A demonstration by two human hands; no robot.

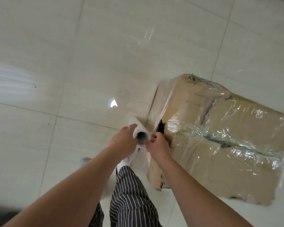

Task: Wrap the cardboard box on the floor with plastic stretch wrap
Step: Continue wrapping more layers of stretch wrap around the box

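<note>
A battered cardboard box [223,138] lies on the tiled floor at the right, its top and near side covered in shiny stretch wrap. A white roll of stretch wrap [138,130] with a dark hollow core points up toward me, just left of the box's near corner. My left hand [123,141] grips the roll from the left. My right hand [156,144] pinches the roll's rim or the film beside the core, close to a dark tear in the box. A sheet of film [159,102] stretches from the roll along the box's left side.
Glossy pale floor tiles [88,63] spread to the left and beyond the box, with a lamp reflection. My striped trouser leg [131,194] and white shoe stand right below the roll, close to the box's near edge.
</note>
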